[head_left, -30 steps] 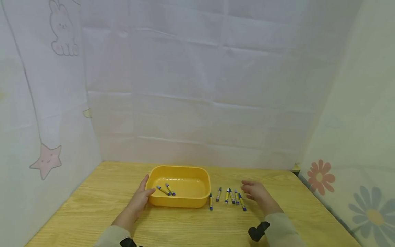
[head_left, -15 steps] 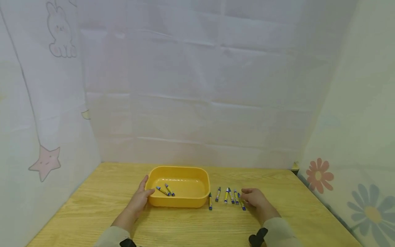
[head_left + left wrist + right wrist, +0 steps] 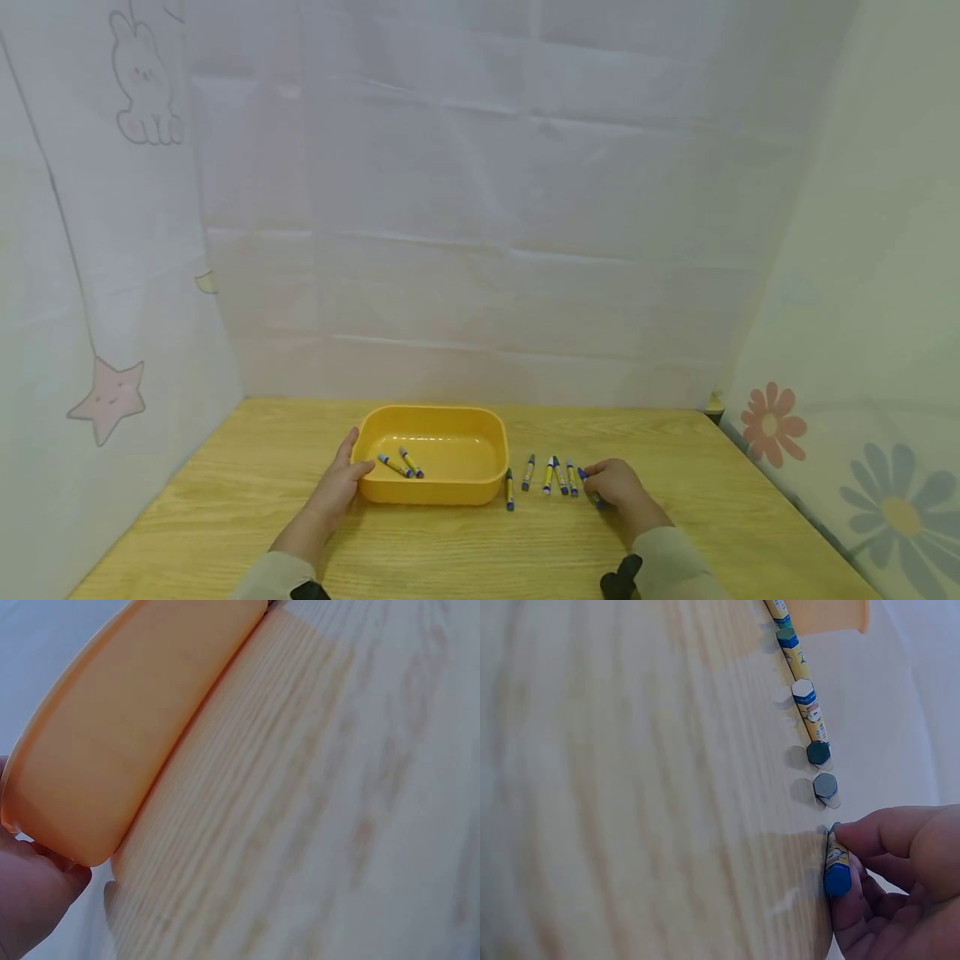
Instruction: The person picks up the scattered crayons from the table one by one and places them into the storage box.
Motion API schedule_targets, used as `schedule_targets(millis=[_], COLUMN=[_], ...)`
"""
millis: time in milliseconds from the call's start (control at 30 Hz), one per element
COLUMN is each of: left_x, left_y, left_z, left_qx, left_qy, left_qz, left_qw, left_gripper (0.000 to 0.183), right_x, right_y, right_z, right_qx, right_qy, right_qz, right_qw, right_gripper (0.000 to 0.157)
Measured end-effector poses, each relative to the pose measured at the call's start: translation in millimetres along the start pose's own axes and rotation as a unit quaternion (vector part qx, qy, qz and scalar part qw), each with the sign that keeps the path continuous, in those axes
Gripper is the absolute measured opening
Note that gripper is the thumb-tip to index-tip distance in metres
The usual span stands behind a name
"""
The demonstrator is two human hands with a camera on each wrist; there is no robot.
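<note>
On the left of the table, my left hand (image 3: 337,483) grips the end of a yellow plastic basin (image 3: 431,493), thumb over the rim and fingers along the outside. Two crayons (image 3: 395,467) lie inside it, towards the left. In the left wrist view the basin's wall (image 3: 112,735) stands flat on the wood. My right hand (image 3: 618,485) is at the right end of a row of crayons, pinching a blue-ended crayon (image 3: 838,874) between thumb and fingers, low at the table surface. Part of that crayon is hidden by the fingers in the head view.
Several more crayons, among them a white-ended crayon (image 3: 548,476) and a green-ended one (image 3: 510,490), lie between the basin and my right hand. The leftmost is close beside the basin. The wooden table (image 3: 442,550) meets white printed sheets (image 3: 480,367) at the back and sides.
My right hand has come down and in to the rightmost crayon, its fingers closing from spread to a pinch on it. The left hand and basin stay in place.
</note>
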State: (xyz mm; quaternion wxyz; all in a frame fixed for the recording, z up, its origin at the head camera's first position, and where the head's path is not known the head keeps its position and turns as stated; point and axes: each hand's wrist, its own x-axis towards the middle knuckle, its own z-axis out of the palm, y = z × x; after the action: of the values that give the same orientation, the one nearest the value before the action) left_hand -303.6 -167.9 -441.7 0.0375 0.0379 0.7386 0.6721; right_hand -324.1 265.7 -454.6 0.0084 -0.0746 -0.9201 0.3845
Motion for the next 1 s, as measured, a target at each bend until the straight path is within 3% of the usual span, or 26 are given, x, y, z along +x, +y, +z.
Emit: schedule_targets(millis=[267, 600, 800, 1000], left_x=[-1.2, -1.8, -1.3, 0.9], left_y=[-0.2, -0.7, -0.3, -1.7], left_z=[-0.5, -3.2, -2.4, -2.6], left_qx=[-0.005, 0.001, -0.006, -0.01], left_qy=[0.006, -0.002, -0.001, 0.003], left_qz=[0.002, -0.003, -0.002, -0.002], left_qw=[1.0, 1.0, 1.0, 0.9999], left_gripper=[0.077, 0.077, 0.077, 0.077], right_x=[1, 2, 7, 9], right_y=[3, -8, -30, -62], right_z=[-5.9, -22.6, -26.5, -18.4], right_qx=[0.071, 0.188, 0.217, 0.245], right_qy=[-0.023, -0.034, -0.059, -0.082], right_qz=[0.009, 0.042, 0.004, -0.018], right_qw=[0.997, 0.981, 0.974, 0.966], right_gripper=[0.043, 0.043, 0.046, 0.048])
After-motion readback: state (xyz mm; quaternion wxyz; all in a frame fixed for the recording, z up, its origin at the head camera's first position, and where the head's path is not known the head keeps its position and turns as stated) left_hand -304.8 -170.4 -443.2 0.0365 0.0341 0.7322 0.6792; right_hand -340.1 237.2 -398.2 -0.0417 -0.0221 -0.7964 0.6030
